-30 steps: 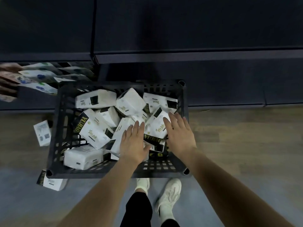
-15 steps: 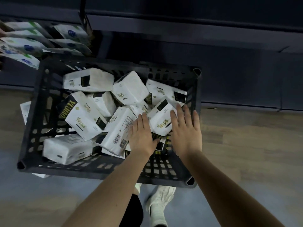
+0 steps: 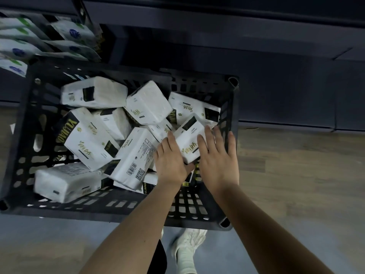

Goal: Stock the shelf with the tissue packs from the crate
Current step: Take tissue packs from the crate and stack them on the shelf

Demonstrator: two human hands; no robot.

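Note:
A black slatted crate (image 3: 110, 206) on the floor holds several white tissue packs with black and gold print, lying jumbled. One pack (image 3: 189, 143) in the crate's right part sits between my two hands. My left hand (image 3: 170, 161) lies flat against its left side, fingers together. My right hand (image 3: 218, 157) rests on its right side, fingers spread towards the crate wall. Neither hand has closed around the pack. The dark shelf (image 3: 217, 20) runs across the top of the view, its right section bare.
Other white packs with blue and green print (image 3: 29, 46) lie on the lower shelf at upper left. My white shoes (image 3: 185, 248) stand just behind the crate. Wooden floor (image 3: 296, 175) stretches to the right, grey floor in front.
The camera has come closer to the crate. Both hands have slid forward and apart onto the sides of the one pack at the right.

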